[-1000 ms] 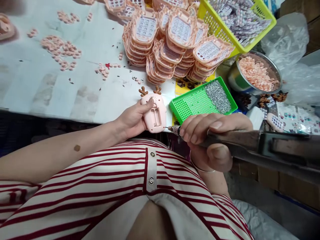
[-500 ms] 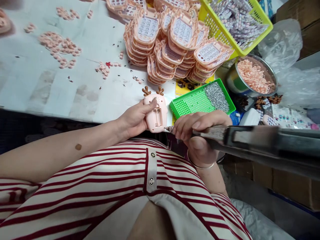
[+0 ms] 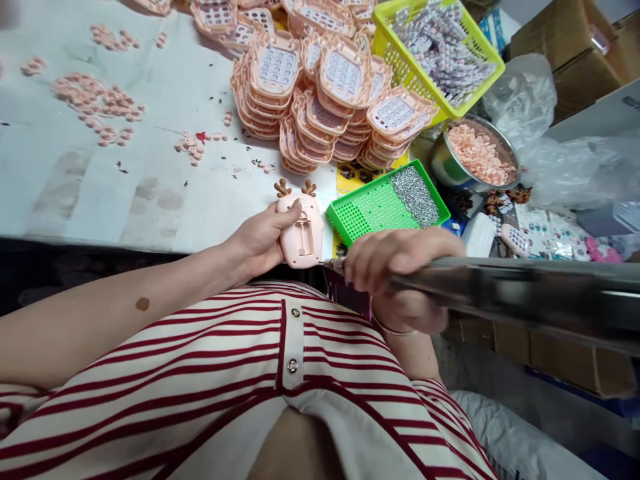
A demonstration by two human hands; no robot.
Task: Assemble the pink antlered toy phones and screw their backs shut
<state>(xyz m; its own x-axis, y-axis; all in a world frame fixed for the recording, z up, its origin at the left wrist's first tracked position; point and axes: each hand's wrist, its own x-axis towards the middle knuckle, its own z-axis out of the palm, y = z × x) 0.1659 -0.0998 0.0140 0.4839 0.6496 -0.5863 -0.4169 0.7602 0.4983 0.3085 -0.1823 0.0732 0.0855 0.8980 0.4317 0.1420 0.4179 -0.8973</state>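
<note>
A pink toy phone with brown antlers faces back side up, its battery bay uncovered. My left hand grips it from the left, thumb on its upper back. My right hand is wrapped round a long dark power screwdriver, whose thin tip is at the toy's lower right corner; whether it touches a screw is too small to tell. Just beyond my right hand lies a green tray with a pile of silver screws at its right end.
Stacks of pink shell halves stand on the white table. A yellow basket of printed pieces and a metal bowl of pink parts are at right. Small pink pieces lie at left, cardboard boxes at upper right.
The view has shifted, so most things appear further left. The screwdriver tip remains near the toy's lower right corner, and both hands keep their holds.
</note>
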